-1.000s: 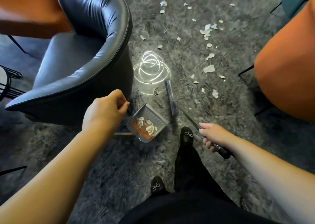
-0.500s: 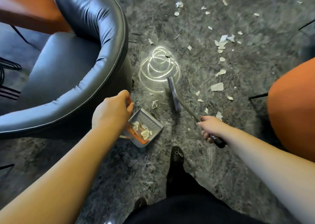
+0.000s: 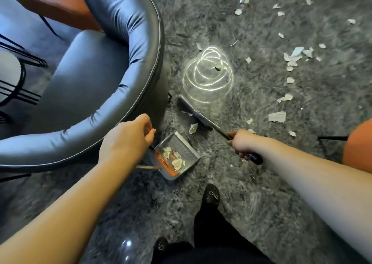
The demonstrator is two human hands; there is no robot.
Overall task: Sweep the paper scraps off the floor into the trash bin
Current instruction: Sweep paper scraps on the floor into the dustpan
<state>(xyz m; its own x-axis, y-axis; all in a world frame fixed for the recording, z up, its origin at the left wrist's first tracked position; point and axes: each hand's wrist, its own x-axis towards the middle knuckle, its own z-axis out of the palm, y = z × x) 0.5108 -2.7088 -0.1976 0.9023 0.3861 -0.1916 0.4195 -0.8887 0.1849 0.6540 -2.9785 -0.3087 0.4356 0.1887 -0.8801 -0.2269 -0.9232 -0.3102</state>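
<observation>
My left hand (image 3: 125,141) is curled round the dustpan's handle, fingers (image 3: 150,136) pinching it at the top; most of that handle is hidden under my knuckles, only a thin bar poking out at 6 o'clock of the hand. My right hand (image 3: 241,143) is wrapped round the broom handle (image 3: 252,157), fingers tucked underneath where I can't see them, the black grip end sticking out behind my wrist.

The dustpan (image 3: 186,153) sits on the floor just at 3 o'clock of my left hand, its mouth facing 1 o'clock, with a few pale scraps and an orange patch inside; what the orange is, I can't make out. The broom head (image 3: 193,113) lies on the carpet at 10 o'clock of my right hand, slanting, bristles blurred. One paper scrap (image 3: 193,128) sits between broom head and dustpan lip, just beside both, and a smaller sliver touches the head's near edge.

Further out at 1 to 2 o'clock, more paper scraps (image 3: 277,116) are scattered over the grey carpet (image 3: 251,32), well apart from the broom. Bright looping light (image 3: 207,76) glows on the carpet at 12 o'clock. The dark leather armchair (image 3: 112,68) fills 9 to 11 o'clock, cut off at the edge. An orange seat (image 3: 358,147) is clipped at 3 o'clock. My black shoe (image 3: 211,197) points forward at 6 o'clock. The trash bin isn't anywhere I can see.
</observation>
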